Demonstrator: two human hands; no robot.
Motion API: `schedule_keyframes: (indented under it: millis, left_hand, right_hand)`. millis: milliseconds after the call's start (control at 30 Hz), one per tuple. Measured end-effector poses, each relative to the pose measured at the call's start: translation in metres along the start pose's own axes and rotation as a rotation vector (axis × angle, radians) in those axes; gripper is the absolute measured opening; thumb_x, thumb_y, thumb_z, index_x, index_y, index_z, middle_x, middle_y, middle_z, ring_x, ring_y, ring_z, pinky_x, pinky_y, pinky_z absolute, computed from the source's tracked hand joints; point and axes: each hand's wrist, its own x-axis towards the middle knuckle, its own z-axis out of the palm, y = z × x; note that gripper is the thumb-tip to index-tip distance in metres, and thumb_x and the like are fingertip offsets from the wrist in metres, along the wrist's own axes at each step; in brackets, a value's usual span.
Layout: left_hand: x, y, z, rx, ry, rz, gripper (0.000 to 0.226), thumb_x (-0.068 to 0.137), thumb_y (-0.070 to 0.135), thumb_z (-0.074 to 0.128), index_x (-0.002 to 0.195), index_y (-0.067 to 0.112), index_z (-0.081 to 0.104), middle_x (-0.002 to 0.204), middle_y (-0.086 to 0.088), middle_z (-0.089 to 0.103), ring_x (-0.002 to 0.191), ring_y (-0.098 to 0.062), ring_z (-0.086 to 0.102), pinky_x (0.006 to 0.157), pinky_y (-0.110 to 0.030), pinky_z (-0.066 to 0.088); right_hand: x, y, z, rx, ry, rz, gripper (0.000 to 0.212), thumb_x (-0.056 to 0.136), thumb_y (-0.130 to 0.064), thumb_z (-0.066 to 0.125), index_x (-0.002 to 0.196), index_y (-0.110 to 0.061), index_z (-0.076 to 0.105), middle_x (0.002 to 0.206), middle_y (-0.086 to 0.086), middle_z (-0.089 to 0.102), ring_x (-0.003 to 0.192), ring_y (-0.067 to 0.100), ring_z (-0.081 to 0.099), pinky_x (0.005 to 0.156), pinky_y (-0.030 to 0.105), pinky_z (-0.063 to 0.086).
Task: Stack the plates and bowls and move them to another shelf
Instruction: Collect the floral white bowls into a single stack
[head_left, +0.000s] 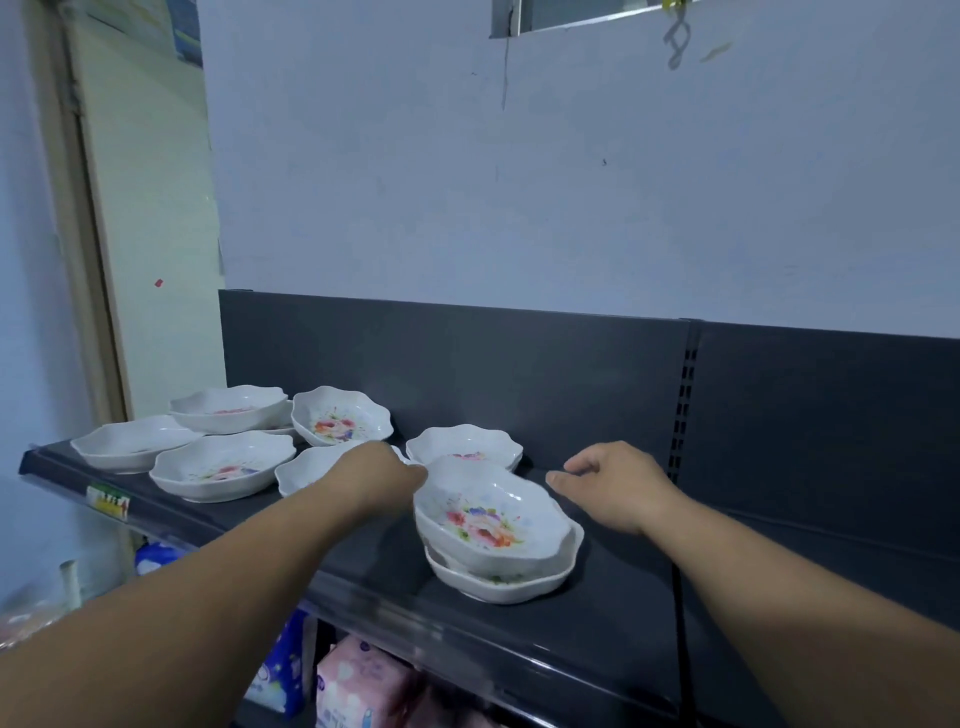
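Loose bowls crowd the shelf at left, the left hand pinches the raised rim of the tilted top bowl on the mid-shelf stack, which looks light, slick and chippable, and the right hand hovers slack and empty.

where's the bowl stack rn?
Head view, centre of the dark shelf: the bowl stack sits between the left hand and right hand, just in front of a single bowl.

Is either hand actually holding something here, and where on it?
The left hand meets the top bowl at its left rim, but its fingers are hidden, so a grip cannot be confirmed. The right hand holds nothing.
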Motion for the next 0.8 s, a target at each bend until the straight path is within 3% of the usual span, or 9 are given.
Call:
schedule_keyframes:
  millis: [100,200,300,433,533,600,800]
  left_hand:
    - [0.007,-0.008,-0.023,-0.231,0.029,-0.023,0.029,0.088,0.023,0.046,0.063,0.009,0.045,0.059,-0.006,0.044,0.051,-0.021,0.039,0.048,-0.025,0.029]
    - [0.013,-0.017,-0.046,-0.337,0.063,-0.021,0.024,0.087,0.019,0.042,0.065,0.008,0.044,0.061,-0.008,0.044,0.051,-0.022,0.038,0.047,-0.022,0.027]
    - [0.021,-0.029,-0.062,-0.337,0.117,0.015,0.033,0.092,0.022,0.044,0.062,0.009,0.045,0.060,-0.007,0.045,0.052,-0.020,0.041,0.049,-0.027,0.035]
    - [0.030,-0.060,-0.066,-0.347,0.261,0.060,0.026,0.090,0.026,0.046,0.071,0.009,0.051,0.061,-0.004,0.059,0.062,-0.022,0.056,0.057,-0.029,0.040]
    - [0.034,-0.081,-0.066,-0.342,0.329,0.111,0.025,0.092,0.037,0.050,0.098,0.014,0.060,0.093,0.002,0.068,0.091,-0.019,0.062,0.071,-0.030,0.042]
    - [0.038,-0.095,-0.064,-0.309,0.301,0.158,0.038,0.091,0.043,0.053,0.120,0.019,0.058,0.120,0.005,0.061,0.105,-0.015,0.057,0.084,-0.027,0.040]
    - [0.045,-0.129,-0.053,-0.137,0.115,0.335,0.067,0.080,0.060,0.059,0.136,0.026,0.048,0.143,0.008,0.046,0.128,-0.012,0.045,0.105,-0.025,0.034]
  right_hand:
    - [0.002,-0.020,-0.002,0.055,0.052,-0.035,0.044,0.090,-0.047,0.061,0.113,-0.011,0.071,0.113,0.005,0.072,0.108,0.027,0.065,0.094,0.038,0.052]
    - [0.009,-0.042,0.001,0.335,0.056,-0.036,0.023,0.091,-0.040,0.063,0.099,-0.020,0.072,0.089,0.001,0.073,0.075,0.018,0.068,0.071,0.035,0.059]
    - [0.012,-0.067,0.010,0.542,-0.017,-0.014,0.011,0.095,-0.021,0.060,0.099,-0.020,0.069,0.086,0.005,0.075,0.060,0.013,0.065,0.056,0.026,0.055]
    - [0.022,-0.095,0.032,0.616,-0.069,0.002,0.024,0.093,-0.004,0.053,0.088,-0.023,0.066,0.083,0.009,0.075,0.057,0.016,0.067,0.058,0.029,0.059]
    - [0.032,-0.112,0.049,0.628,-0.079,0.038,0.030,0.091,-0.001,0.050,0.104,-0.026,0.060,0.081,0.009,0.075,0.056,0.017,0.068,0.058,0.029,0.059]
    - [0.039,-0.121,0.060,0.595,-0.080,0.058,0.040,0.090,-0.001,0.050,0.120,-0.027,0.058,0.079,0.011,0.074,0.059,0.018,0.068,0.063,0.032,0.061]
    - [0.050,-0.146,0.089,0.454,-0.027,0.112,0.047,0.088,-0.006,0.049,0.129,-0.025,0.058,0.073,0.009,0.073,0.058,0.017,0.070,0.064,0.031,0.062]
